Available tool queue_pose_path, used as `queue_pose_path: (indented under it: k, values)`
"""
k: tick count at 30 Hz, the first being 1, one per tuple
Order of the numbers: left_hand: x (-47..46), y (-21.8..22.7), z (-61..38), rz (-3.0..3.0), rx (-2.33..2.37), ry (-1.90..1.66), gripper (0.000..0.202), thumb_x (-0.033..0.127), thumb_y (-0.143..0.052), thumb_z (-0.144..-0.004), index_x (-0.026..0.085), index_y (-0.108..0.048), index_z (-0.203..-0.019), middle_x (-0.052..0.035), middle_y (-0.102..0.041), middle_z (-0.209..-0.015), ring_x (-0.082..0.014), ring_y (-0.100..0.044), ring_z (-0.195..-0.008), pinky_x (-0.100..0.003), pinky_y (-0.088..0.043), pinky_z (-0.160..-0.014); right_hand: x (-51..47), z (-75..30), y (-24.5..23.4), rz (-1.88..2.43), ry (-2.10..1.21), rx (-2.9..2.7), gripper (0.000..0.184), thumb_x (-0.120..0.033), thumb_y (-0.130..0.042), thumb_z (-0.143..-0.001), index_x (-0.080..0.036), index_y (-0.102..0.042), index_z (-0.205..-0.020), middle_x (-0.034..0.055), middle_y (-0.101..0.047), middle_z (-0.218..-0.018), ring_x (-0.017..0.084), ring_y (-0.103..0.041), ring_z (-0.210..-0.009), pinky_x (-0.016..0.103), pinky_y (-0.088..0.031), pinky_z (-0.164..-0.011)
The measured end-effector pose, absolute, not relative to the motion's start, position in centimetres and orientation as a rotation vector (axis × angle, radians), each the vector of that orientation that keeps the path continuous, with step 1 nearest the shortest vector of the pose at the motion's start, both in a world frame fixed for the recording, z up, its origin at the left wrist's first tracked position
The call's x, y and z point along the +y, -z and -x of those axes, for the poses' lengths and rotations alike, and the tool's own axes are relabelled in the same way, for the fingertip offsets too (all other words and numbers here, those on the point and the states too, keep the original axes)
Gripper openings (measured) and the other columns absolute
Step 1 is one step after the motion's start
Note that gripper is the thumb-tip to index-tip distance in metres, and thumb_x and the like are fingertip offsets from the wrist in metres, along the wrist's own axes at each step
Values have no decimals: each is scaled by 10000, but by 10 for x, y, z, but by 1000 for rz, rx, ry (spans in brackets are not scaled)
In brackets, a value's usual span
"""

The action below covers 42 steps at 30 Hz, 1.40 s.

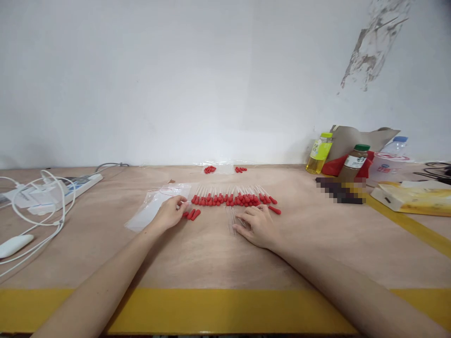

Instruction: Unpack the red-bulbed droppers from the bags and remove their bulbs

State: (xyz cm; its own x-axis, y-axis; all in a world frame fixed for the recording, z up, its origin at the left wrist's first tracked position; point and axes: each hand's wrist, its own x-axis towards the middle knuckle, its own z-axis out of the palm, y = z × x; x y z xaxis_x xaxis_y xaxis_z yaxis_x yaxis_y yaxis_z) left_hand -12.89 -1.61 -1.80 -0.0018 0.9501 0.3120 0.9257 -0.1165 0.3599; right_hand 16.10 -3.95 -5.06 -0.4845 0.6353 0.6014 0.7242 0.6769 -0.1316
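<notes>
A row of several glass droppers with red rubber bulbs (232,199) lies across the middle of the wooden table (211,253). My left hand (171,212) rests at the row's left end, fingers curled and pinched beside loose red bulbs (192,214) and on a clear plastic bag (155,209). My right hand (256,224) lies flat with spread fingers on some bare glass tubes (232,218). A single red bulb (275,210) sits just right of that hand.
More red bulbs (210,169) lie by the wall on plastic. A power strip (75,187) with white cables and a white device (14,245) are at left. Bottles (319,153), a cup and a yellow box (410,197) stand at right. Yellow tape edges the table front.
</notes>
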Motion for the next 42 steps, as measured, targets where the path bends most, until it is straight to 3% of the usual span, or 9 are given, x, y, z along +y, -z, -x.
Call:
queue_pose_path:
  k: [7, 14, 17, 22, 29, 34, 42]
  values:
    - [-18, 21, 126, -2081, 1920, -701, 266, 386, -493, -747, 175, -586, -880, -47, -647, -780, -187, -603, -695, -277, -451, -625, -41, -161, 43, 1084, 14, -2391, 457, -618, -460, -751, -198, -601, -861, 32, -586, -791, 172, -497, -788, 346, -289, -762]
    - [-1, 36, 119, -2237, 1952, -924, 221, 300, -475, -781, 176, -587, -926, -61, -595, -898, -177, -593, -749, -287, -450, -701, -42, -163, 40, 989, -150, -2363, 556, -564, -515, -745, -203, -477, -1166, 55, -596, -938, 187, -512, -874, 347, -328, -792]
    - [-1, 37, 114, -2277, 1970, -1003, 236, 334, -471, -796, 171, -595, -914, -60, -576, -892, -168, -575, -705, -299, -447, -705, -41, -164, 41, 935, -189, -2359, 598, -529, -543, -738, -197, -426, -1222, 66, -591, -988, 196, -513, -913, 353, -343, -809]
    - [-6, 31, 96, -2559, 1821, -1048, 203, 347, -503, -795, 185, -615, -843, -54, -576, -862, -215, -519, -874, -344, -404, -807, -40, -166, 45, 899, -262, -2351, 680, -544, -574, -705, -188, -392, -1255, 76, -581, -1006, 217, -500, -957, 382, -339, -848]
    - [19, 26, 55, -2641, 1705, -892, 245, 404, -553, -768, 189, -605, -874, -53, -568, -867, -222, -510, -883, -350, -394, -799, -34, -164, 42, 894, 10, -2403, 758, -656, -573, -623, -215, -448, -1227, 95, -522, -1040, 220, -468, -935, 360, -338, -797]
    - [37, 29, 42, -2512, 1813, -928, 253, 427, -575, -745, 176, -605, -754, -59, -573, -789, -229, -535, -801, -351, -410, -724, -24, -152, 36, 705, 296, -2625, 570, -663, -450, -718, -285, -562, -1129, 51, -546, -874, 169, -456, -773, 332, -279, -735]
    - [37, 35, 40, -2523, 1730, -1090, 144, 284, -534, -794, 170, -596, -732, -57, -608, -792, -214, -540, -840, -342, -403, -783, -14, -137, 42, 787, 135, -2551, 540, -664, -424, -735, -233, -635, -981, 46, -623, -828, 172, -506, -795, 341, -243, -767]
